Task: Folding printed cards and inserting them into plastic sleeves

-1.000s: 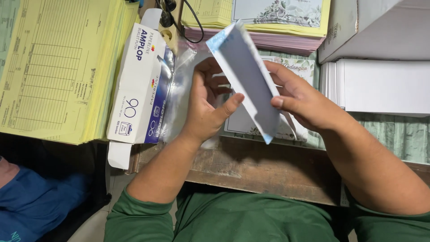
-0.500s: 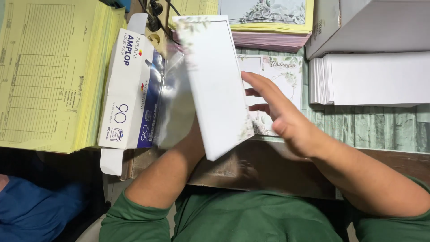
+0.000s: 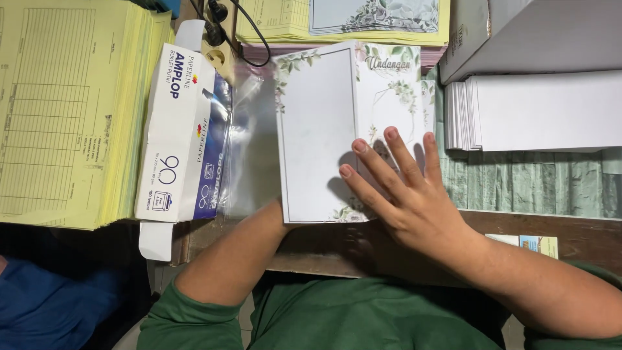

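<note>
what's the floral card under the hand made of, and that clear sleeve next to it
The floral card looks like stiff matte paper or thin card: it lies flat with crisp edges and no glare. The clear sleeve seems to be thin glossy plastic film: it is see-through, wrinkled and catches light streaks. The right hand presses on the card.

The tabletop (image 3: 518, 181) is crowded on nearly every side. To the left, a thick stack of yellow ruled forms (image 3: 65, 110) and a white-and-blue cardboard envelope box (image 3: 184, 136) wall off that edge, with crinkled clear plastic sleeves (image 3: 249, 149) filling the strip just beside the box. Behind, black cables (image 3: 240, 32) and a pile of yellow and pink paper pads (image 3: 285, 26) block the far side. To the right stand a grey cardboard box (image 3: 518, 32) and a stack of white sheets (image 3: 538, 110). The only bare patch is the green wood-grain surface below those sheets, and the brown front edge (image 3: 551, 227).
</note>
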